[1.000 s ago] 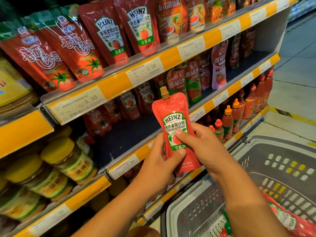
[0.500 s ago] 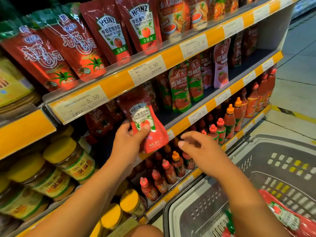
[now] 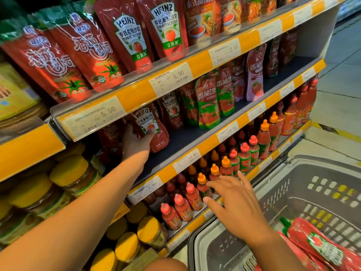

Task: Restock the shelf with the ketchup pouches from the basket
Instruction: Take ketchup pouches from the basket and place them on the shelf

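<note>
My left hand grips a red Heinz ketchup pouch and holds it upright on the dark middle shelf, just under the 5.50 price strip. A second Heinz pouch stands right behind it. My right hand hovers with spread fingers, holding nothing, above the near rim of the grey basket. More red ketchup pouches lie in the basket's lower right corner.
Heinz pouches and other red pouches fill the top shelf. Green and pink sauce pouches stand further right on the middle shelf. Small red bottles crowd the lower shelf, and yellow-lidded jars sit at the left.
My left hand has carried the pouch up and back onto the middle shelf. My right hand let go of it and has dropped towards the basket.
</note>
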`<state>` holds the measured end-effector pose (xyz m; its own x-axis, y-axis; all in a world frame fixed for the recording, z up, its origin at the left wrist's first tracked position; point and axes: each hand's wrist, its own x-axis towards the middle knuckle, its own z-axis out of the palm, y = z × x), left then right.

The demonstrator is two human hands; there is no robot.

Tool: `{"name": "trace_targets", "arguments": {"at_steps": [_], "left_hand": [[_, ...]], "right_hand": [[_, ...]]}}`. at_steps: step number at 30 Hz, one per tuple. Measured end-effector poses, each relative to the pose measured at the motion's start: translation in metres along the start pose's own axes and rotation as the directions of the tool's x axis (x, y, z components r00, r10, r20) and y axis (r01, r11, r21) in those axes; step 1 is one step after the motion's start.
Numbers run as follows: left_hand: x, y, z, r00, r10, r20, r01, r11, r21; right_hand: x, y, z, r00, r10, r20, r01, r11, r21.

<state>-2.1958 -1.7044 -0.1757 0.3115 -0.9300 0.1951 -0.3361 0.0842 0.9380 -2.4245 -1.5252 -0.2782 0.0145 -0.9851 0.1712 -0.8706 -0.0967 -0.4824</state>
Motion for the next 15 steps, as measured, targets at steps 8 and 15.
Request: {"name": "trace_targets", "arguments": {"at_steps": [8,15], "left_hand": [[0.019,-0.018,0.003,0.996,0.046,0.074,-0.050,0.998,0.047],[0.018,-0.018,0.006,0.987,0.128,0.097,-0.143,0.978,0.155]], "right_hand": [[0.000,0.000,0.002,1.000,-0.007,-0.015,0.007,1.000,-0.002],[-0.003,-0.002,0.001,0.998,-0.014,-0.064,0.016,0.999,0.037]]}}
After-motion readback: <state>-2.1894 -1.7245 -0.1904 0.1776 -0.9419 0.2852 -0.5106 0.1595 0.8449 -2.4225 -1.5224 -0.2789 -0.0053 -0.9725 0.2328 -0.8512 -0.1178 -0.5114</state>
